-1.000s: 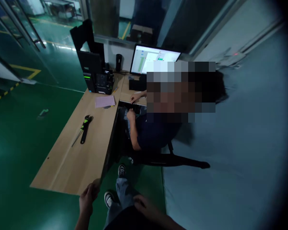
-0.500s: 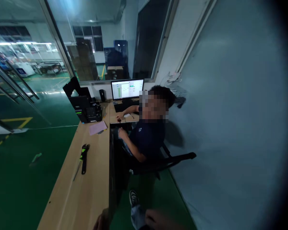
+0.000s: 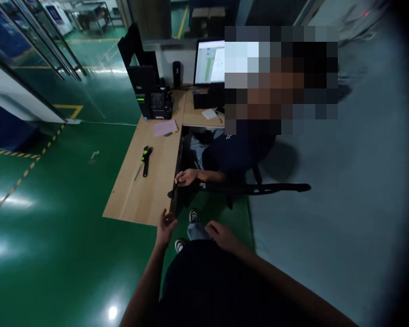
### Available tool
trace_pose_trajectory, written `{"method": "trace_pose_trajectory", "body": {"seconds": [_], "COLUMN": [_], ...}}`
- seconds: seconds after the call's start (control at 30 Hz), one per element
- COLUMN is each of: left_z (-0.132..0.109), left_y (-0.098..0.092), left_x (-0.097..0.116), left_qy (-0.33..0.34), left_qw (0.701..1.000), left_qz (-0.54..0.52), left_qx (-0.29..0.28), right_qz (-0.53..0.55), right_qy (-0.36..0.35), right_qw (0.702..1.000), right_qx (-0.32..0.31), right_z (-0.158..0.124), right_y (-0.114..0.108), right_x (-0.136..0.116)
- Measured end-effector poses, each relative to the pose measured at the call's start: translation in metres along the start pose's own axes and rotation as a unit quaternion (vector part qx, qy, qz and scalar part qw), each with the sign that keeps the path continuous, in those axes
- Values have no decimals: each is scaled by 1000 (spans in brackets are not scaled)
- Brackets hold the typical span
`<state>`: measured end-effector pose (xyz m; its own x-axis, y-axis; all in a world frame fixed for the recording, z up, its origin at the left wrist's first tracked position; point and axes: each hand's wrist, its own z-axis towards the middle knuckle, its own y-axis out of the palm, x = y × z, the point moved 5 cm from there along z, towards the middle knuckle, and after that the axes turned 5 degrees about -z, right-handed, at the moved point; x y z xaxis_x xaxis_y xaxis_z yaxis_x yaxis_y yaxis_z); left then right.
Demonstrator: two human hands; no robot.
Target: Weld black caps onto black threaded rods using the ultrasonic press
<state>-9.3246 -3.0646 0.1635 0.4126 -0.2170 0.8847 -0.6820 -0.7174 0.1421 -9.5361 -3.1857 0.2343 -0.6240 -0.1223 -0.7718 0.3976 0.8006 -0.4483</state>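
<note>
My left hand (image 3: 166, 227) is raised just off the near corner of the wooden desk (image 3: 132, 200), fingers apart, with nothing in it. In front of my body hangs my right hand (image 3: 221, 234), empty, its fingers loosely bent. A seated co-worker's hand (image 3: 187, 177) holds out a small dark object with a thin stem (image 3: 171, 193) at the desk edge, a little beyond my left hand and apart from it. What kind of thing it is I cannot make out. On the desk lie an adjustable wrench (image 3: 146, 167) and a green-and-black screwdriver (image 3: 143, 159), side by side.
A pink paper (image 3: 165, 128) and a black printer (image 3: 153, 97) are farther back on the desk, near a monitor (image 3: 207, 63). The co-worker's chair armrest (image 3: 259, 188) stretches across to the right. A pale wall (image 3: 327, 254) bounds the right side.
My view has tilted down, bringing both my hands and my body into sight. The co-worker has turned, extending a hand with the small dark object toward me.
</note>
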Motion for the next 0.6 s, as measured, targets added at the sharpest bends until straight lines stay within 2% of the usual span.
{"method": "trace_pose_trajectory", "body": {"seconds": [0.1, 0.23, 0.33, 0.4, 0.47, 0.53, 0.6], "left_z": [15, 34, 35, 31, 22, 9, -10], "left_y": [28, 67, 81, 81, 72, 54, 28], "left_x": [29, 86, 121, 136, 145, 148, 146], "left_qy": [81, 189, 231, 242, 243, 238, 234], "left_qw": [997, 982, 971, 966, 964, 963, 964], "left_qz": [-6, 8, 45, 73, 90, 89, 80], "left_qx": [-1, 22, 51, 60, 68, 85, 101], "right_qz": [0, -15, -24, -19, -16, -28, -51], "right_qy": [-17, -43, -43, -41, -47, -68, -119], "right_qw": [1000, 999, 999, 999, 999, 997, 990], "right_qx": [-1, 1, 4, 10, 15, 26, 61], "right_z": [-1, -2, -3, -5, -6, -6, -6], "right_y": [2, 7, 11, 14, 17, 17, 15], "right_x": [-2, -2, 6, 12, 12, 2, -22]}}
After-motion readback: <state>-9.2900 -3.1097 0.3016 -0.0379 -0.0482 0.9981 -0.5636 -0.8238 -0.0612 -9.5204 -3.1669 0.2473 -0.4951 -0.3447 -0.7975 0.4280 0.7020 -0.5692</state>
